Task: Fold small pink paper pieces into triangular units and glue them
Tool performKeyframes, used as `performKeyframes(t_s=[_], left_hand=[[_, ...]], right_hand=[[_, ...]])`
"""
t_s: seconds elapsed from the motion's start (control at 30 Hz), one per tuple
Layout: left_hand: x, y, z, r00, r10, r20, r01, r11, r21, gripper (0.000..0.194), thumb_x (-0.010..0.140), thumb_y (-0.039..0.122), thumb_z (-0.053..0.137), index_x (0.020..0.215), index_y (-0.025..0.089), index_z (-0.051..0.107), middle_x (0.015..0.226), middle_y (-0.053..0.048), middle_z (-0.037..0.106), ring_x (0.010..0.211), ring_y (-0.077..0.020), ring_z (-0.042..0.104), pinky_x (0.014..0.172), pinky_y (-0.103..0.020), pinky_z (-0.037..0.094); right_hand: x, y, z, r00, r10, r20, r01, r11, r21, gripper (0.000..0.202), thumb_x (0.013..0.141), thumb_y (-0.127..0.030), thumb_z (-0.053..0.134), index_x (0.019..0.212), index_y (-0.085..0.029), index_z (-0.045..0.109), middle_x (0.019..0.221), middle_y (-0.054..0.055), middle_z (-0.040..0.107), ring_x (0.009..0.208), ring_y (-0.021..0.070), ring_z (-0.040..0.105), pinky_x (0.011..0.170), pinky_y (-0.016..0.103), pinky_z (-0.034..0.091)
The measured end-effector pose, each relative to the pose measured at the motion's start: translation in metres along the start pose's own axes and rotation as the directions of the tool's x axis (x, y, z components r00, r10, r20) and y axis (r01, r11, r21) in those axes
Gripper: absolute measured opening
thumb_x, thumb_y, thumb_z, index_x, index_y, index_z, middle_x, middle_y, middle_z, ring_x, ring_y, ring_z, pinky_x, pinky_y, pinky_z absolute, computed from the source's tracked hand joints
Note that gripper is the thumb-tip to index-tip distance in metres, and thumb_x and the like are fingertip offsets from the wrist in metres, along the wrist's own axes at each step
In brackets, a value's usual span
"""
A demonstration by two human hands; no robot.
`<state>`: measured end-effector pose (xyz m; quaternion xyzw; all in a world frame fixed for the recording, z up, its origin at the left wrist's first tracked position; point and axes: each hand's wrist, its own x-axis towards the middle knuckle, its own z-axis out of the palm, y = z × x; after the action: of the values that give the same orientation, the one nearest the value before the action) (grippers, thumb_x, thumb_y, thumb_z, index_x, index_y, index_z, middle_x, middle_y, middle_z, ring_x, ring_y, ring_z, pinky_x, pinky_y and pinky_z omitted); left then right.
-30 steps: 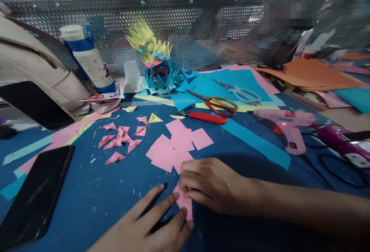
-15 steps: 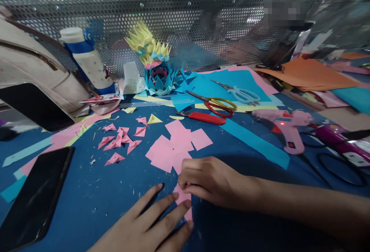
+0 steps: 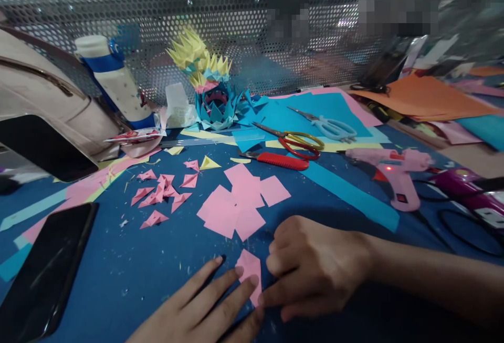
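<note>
"Step?"
"Creasing, I judge. My left hand (image 3: 189, 311), fingers spread, pins the folded pink paper (image 3: 250, 261) near the pink squares (image 3: 244, 190). Right hand (image 3: 318, 269) curled beside it; grip, can't tell."
"Next?"
"Calls for edges aligned, held flat."

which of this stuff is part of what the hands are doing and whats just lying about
Likely in the work:
- creased pink paper, touched by the left hand, right hand close beside
- loose pink squares
- small folded pink pieces

Seemingly just lying about:
- near phone
- farther phone
- bottle
- bag
- glue gun, light on but untouched
</note>
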<state>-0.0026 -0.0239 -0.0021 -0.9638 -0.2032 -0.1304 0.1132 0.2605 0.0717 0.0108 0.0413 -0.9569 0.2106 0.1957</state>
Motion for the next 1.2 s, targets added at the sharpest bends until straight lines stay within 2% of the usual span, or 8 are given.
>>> performKeyframes(t_s=[0.2,0.43,0.5,0.63,0.73,0.93,1.03,1.2], left_hand=[[0.0,0.0,0.003,1.0,-0.016,-0.027,0.016,1.0,-0.007,0.031,0.111,0.03,0.043,0.135,0.028,0.062,0.134,0.003,0.066,0.124,-0.0168,0.061,0.128,-0.047,0.008],[0.0,-0.002,-0.003,1.0,-0.002,0.002,0.002,1.0,0.004,0.033,0.112,0.031,0.038,0.137,0.029,0.061,0.138,0.002,0.064,0.126,-0.0173,0.061,0.128,-0.048,0.008],[0.0,-0.002,-0.003,1.0,0.001,-0.005,-0.001,1.0,0.003,0.032,0.112,0.03,0.039,0.136,0.028,0.062,0.137,0.001,0.065,0.125,-0.0175,0.061,0.128,-0.049,0.006],[-0.001,0.003,0.002,0.999,-0.03,-0.037,0.029,0.999,-0.031,0.031,0.11,0.032,0.045,0.136,0.026,0.061,0.135,-0.004,0.066,0.128,-0.0196,0.059,0.127,-0.051,0.003],[-0.002,0.005,0.004,0.997,-0.05,-0.057,0.047,0.998,-0.048,0.029,0.109,0.032,0.048,0.133,0.024,0.063,0.133,-0.007,0.066,0.13,-0.0208,0.057,0.127,-0.051,0.004],[-0.001,0.002,-0.002,0.999,-0.035,-0.027,0.035,0.999,-0.022,0.033,0.111,0.022,0.038,0.126,0.016,0.066,0.135,-0.004,0.065,0.131,-0.0178,0.054,0.129,-0.047,0.004],[0.0,0.002,-0.002,0.997,-0.049,-0.057,0.047,0.998,-0.034,0.035,0.112,0.021,0.035,0.122,0.016,0.068,0.133,-0.003,0.067,0.131,-0.0178,0.054,0.129,-0.047,0.004],[-0.001,0.004,0.002,0.998,-0.05,-0.03,0.049,0.998,-0.044,0.03,0.11,0.022,0.041,0.125,0.017,0.067,0.137,-0.005,0.064,0.135,-0.02,0.053,0.128,-0.05,0.004]], right_hand=[[-0.003,0.002,-0.003,0.992,0.091,0.091,-0.095,0.995,0.035,0.024,0.104,-0.033,0.052,0.11,-0.021,0.072,0.065,-0.003,0.062,0.058,0.0125,0.056,0.053,0.032,0.031],[-0.006,0.011,-0.014,0.988,0.128,0.082,-0.129,0.992,0.011,0.029,0.107,-0.032,0.046,0.109,-0.021,0.072,0.061,-0.003,0.062,0.057,0.0127,0.056,0.054,0.033,0.029],[-0.007,0.011,-0.015,0.986,0.143,0.083,-0.14,0.989,-0.037,0.033,0.108,-0.033,0.043,0.105,-0.02,0.072,0.061,-0.003,0.061,0.056,0.0129,0.055,0.054,0.033,0.029],[-0.008,0.009,-0.017,0.987,0.142,0.068,-0.127,0.974,-0.189,0.038,0.107,-0.03,0.043,0.082,-0.019,0.068,0.06,-0.001,0.059,0.055,0.0134,0.051,0.054,0.035,0.027],[-0.005,0.005,-0.015,0.995,0.089,0.038,-0.077,0.964,-0.255,0.034,0.107,-0.029,0.043,0.088,-0.017,0.069,0.06,-0.001,0.059,0.054,0.0138,0.05,0.053,0.036,0.025],[0.001,-0.005,0.001,0.999,0.04,0.027,-0.037,0.993,-0.113,0.031,0.107,-0.031,0.042,0.107,-0.017,0.07,0.064,-0.003,0.063,0.055,0.0125,0.054,0.051,0.035,0.03],[0.002,-0.009,0.007,0.998,0.04,0.046,-0.038,0.998,-0.044,0.027,0.104,-0.029,0.046,0.109,-0.017,0.069,0.065,-0.002,0.064,0.057,0.0134,0.057,0.051,0.034,0.032],[0.002,-0.014,0.009,0.998,0.016,0.06,-0.018,0.999,0.035,0.028,0.102,-0.028,0.046,0.109,-0.014,0.069,0.064,-0.002,0.063,0.057,0.0136,0.056,0.051,0.033,0.034]])
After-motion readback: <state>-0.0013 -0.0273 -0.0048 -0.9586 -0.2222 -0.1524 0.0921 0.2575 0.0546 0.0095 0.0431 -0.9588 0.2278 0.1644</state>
